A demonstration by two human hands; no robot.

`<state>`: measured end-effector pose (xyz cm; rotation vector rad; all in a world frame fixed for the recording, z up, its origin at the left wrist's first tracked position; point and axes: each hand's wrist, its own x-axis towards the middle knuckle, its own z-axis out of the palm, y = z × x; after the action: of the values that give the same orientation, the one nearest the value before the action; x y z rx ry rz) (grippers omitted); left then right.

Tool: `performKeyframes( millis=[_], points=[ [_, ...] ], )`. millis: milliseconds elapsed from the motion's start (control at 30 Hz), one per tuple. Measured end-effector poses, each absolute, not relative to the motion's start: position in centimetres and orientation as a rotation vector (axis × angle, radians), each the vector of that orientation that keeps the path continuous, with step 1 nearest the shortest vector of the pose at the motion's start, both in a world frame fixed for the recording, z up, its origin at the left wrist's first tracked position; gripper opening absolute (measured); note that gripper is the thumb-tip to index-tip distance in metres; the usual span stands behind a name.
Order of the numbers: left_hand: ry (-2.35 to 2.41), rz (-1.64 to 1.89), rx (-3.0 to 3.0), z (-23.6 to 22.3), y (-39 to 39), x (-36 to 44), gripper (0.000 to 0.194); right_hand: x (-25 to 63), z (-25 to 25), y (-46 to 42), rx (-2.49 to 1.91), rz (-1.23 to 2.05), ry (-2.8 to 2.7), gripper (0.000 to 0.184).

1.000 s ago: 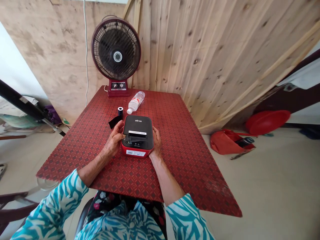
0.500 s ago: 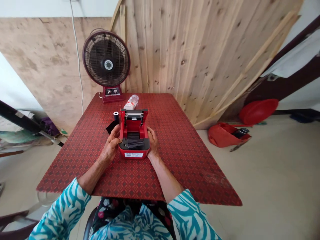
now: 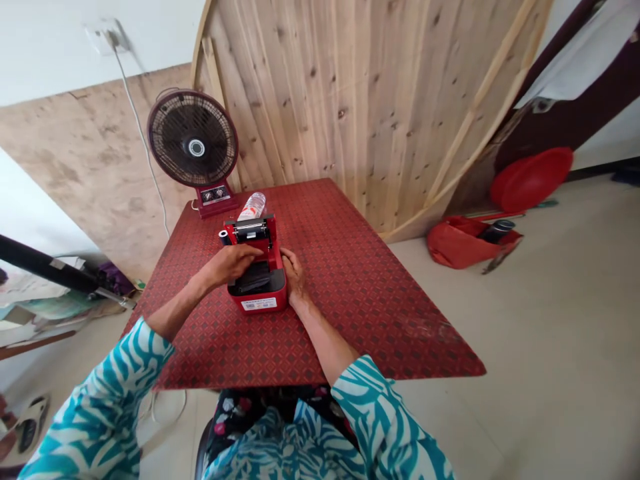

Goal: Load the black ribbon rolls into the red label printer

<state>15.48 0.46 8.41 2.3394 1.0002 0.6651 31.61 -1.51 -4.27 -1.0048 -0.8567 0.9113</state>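
Note:
A red and black label printer [image 3: 260, 303] stands on the table in front of me, its lid [image 3: 251, 230] raised. Black strips lie across its front, above a white label. My left hand [image 3: 234, 263] reaches over the bay from the left, fingers stretched into it; their tips are partly hidden and I see nothing held. Against the printer's right side rests my right hand [image 3: 295, 273], its fingers bent around the casing. Behind the left hand, a small dark roll with a white core [image 3: 223, 237] is partly covered. A clear plastic bottle [image 3: 253, 207] lies behind the lid.
The patterned red table [image 3: 360, 300] carries a dark red fan [image 3: 194, 143] at its far left corner. Wooden boards [image 3: 350, 100] lean behind it. On the floor to the right are an orange-red bag [image 3: 450, 247] and a red basin [image 3: 533, 179].
The printer's lid has swung up from closed. My left hand has moved from the printer's left side to over its bay; the right hand stays at its side. The view has turned.

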Motion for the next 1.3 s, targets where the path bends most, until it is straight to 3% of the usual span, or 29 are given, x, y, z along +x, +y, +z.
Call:
performKeyframes(
  millis=[133,300,467,567,700,867,1033,1300],
  points=[
    [1.088,0.138,2.497,8.7,3.2,17.9,0.011,31.5,-4.7,-1.0,-0.989,0.889,-0.863,0.033],
    [1.148,-0.094,2.538,8.6,3.9,18.9,0.010,31.4,-4.9,-0.8,-0.985,0.845,-0.884,0.030],
    [1.233,-0.204,2.595,9.4,2.6,18.7,0.026,31.4,-4.7,-0.8,-0.992,0.835,-0.895,0.030],
    [1.223,-0.108,2.680,10.3,1.3,18.2,0.034,31.4,-4.7,-0.8,-0.984,0.842,-0.902,0.030],
    [1.148,0.268,2.716,12.2,-0.7,15.7,0.035,31.5,-4.8,-1.0,-0.994,0.876,-0.892,0.031],
    [1.206,0.859,2.160,13.1,-0.3,9.0,0.039,31.8,-4.8,-1.4,-0.996,0.914,-0.891,0.032],
    [1.271,1.268,1.678,9.9,4.2,3.5,0.041,31.9,-4.5,-1.6,-1.031,0.907,-0.866,0.032],
    [1.382,1.161,1.649,2.7,9.0,3.5,0.047,32.2,-4.1,-1.8,-1.056,0.905,-0.885,0.033]
  ],
)
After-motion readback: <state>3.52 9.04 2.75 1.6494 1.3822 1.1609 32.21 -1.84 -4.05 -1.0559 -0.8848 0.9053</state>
